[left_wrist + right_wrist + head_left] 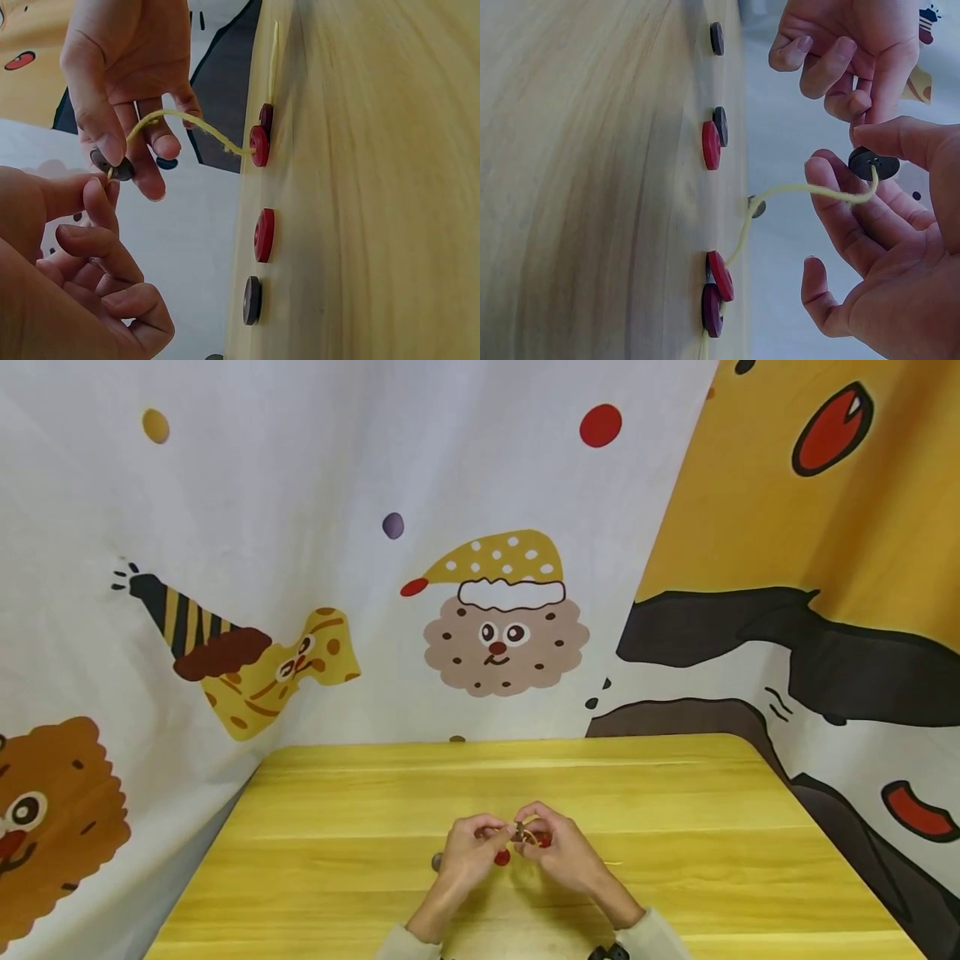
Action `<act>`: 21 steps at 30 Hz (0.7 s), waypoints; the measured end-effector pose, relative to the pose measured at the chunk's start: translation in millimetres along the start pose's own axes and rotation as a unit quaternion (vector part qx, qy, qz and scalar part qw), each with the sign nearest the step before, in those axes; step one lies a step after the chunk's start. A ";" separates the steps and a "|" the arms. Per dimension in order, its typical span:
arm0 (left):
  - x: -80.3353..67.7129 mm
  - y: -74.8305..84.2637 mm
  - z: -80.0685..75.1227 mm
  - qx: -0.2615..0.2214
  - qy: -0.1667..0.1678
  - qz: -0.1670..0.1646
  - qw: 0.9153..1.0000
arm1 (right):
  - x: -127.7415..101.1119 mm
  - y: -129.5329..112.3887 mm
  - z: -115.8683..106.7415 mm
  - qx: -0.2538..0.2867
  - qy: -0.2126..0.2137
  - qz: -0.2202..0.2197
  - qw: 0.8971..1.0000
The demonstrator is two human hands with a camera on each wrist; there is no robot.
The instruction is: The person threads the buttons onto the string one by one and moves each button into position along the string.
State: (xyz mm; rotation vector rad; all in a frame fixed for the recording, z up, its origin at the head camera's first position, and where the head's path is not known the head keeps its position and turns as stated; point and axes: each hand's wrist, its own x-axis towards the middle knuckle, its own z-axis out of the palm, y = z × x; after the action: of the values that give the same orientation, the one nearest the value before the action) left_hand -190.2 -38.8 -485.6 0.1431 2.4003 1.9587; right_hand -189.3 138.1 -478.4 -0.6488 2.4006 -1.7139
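While both hands sit low over the yellow table (675,793), I have the right hand (124,67) pinching a dark button (874,163) between thumb and index finger, raised off the wood. Grip is narrow and closed on the button's rim. A yellow string (795,191) runs through one of its holes, arcs back to the tabletop and meets a red button (721,274) lying there, with a dark red button (711,310) touching it just beside. String tail carries on along the wood past those two.

Left hand (75,270) is right up against the right one, thumb and index fingertips meeting at the held button's edge, next to the string end. Other left fingers are curled in toward the palm. I cannot tell whether the left fingertips actually hold the string end; it is hidden between the fingers.

Loose on the table near the hands: another red button (264,235) and a dark grey button (252,300), close together but apart. The right wrist view shows one more dark button (717,38) further along the surface. Cartoon-print cloth (495,610) hangs behind the table.
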 end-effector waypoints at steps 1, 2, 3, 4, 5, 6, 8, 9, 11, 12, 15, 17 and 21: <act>0.0 -0.6 0.0 -0.003 0.001 -0.001 1.000 | -0.6 -3.2 0.5 -0.002 0.001 0.001 1.000; 0.3 -1.2 -0.2 0.001 0.004 -0.003 1.000 | -0.7 -4.7 1.0 -0.007 0.001 0.004 1.000; 0.3 -1.3 -0.5 0.007 0.007 -0.004 1.000 | -0.7 -5.6 1.6 -0.010 0.002 0.006 1.000; 0.4 -1.5 -1.1 0.014 0.010 -0.007 1.000 | -0.5 -4.9 1.7 -0.008 0.003 0.003 1.000; 0.3 -1.5 -1.6 0.019 0.012 -0.010 1.000 | 0.4 -0.4 2.0 -0.011 0.003 0.003 1.000; 0.0 -1.9 -2.2 0.022 0.013 -0.011 1.000 | 1.3 3.8 2.1 -0.015 0.005 0.002 1.000; 0.5 -1.6 -2.7 0.041 0.018 -0.017 0.999 | 3.1 11.1 1.4 -0.030 0.008 -0.003 1.000; 0.3 -1.6 -2.9 0.045 0.019 -0.018 0.999 | 3.4 13.5 1.1 -0.036 0.010 -0.007 0.999; 0.5 -1.9 -3.3 0.052 0.021 -0.021 0.998 | 3.6 16.0 0.2 -0.050 0.013 -0.014 0.999; 0.7 -2.1 -3.5 0.053 0.021 -0.021 0.998 | 3.6 16.6 -0.4 -0.055 0.014 -0.016 0.998; 0.7 -2.1 -4.0 0.055 0.022 -0.019 0.998 | 3.2 17.8 -2.1 -0.057 0.016 -0.021 0.998; 0.6 -1.9 -4.5 0.053 0.020 -0.017 0.998 | 3.1 18.2 -3.4 -0.059 0.016 -0.019 0.998; 0.3 -1.1 -4.9 0.047 0.016 -0.012 0.999 | 3.4 18.1 -5.6 -0.054 0.011 -0.009 0.998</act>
State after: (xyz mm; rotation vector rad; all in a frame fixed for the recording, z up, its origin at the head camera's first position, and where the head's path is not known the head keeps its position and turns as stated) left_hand -191.0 -43.9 -485.6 0.0857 2.5030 1.8529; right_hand -199.2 146.4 -492.7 -0.6695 2.5255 -1.6150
